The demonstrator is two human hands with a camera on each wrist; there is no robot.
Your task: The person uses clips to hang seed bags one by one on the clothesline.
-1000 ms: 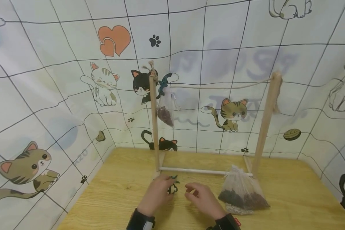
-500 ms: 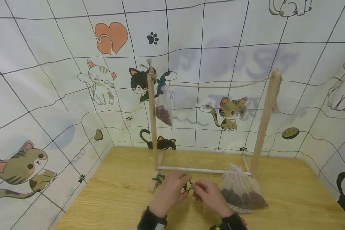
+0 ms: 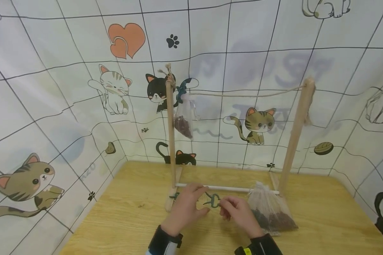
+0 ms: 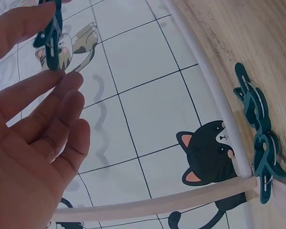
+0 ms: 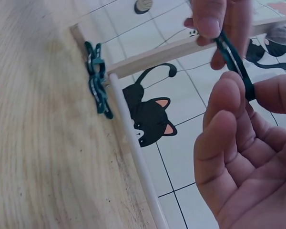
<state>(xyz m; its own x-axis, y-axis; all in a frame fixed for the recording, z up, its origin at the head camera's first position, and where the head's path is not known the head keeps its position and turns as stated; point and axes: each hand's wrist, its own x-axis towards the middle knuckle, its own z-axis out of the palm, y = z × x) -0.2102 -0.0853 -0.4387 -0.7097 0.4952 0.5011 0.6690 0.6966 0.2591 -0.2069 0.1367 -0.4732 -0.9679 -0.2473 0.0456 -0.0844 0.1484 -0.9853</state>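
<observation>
A dark green plastic clothes peg (image 3: 214, 200) is up between both hands, in front of the white rod. My right hand (image 3: 239, 214) pinches its right end between thumb and index finger, as the right wrist view also shows. Across from it is my left hand (image 3: 186, 212), thumb and index finger spread apart right at the peg's two handle ends. In the left wrist view, the peg (image 4: 52, 47) lies between those fingertips, and the other left fingers are loosely bent. Two more green pegs (image 4: 257, 114) lie end to end by the foot of the wooden stand.
The stand has a left post (image 3: 171, 141), a right post (image 3: 295, 141), a white rod (image 3: 233, 189) and a sagging rope (image 3: 242, 96). A sheer pouch (image 3: 185, 117) hangs pegged at the rope's left. Filled sheer pouches (image 3: 268, 205) sit on the table (image 3: 121, 219), right.
My left hand has picked a peg up near the stand's left foot and brought it right. My right hand has taken hold of its other end, and the left fingers have spread.
</observation>
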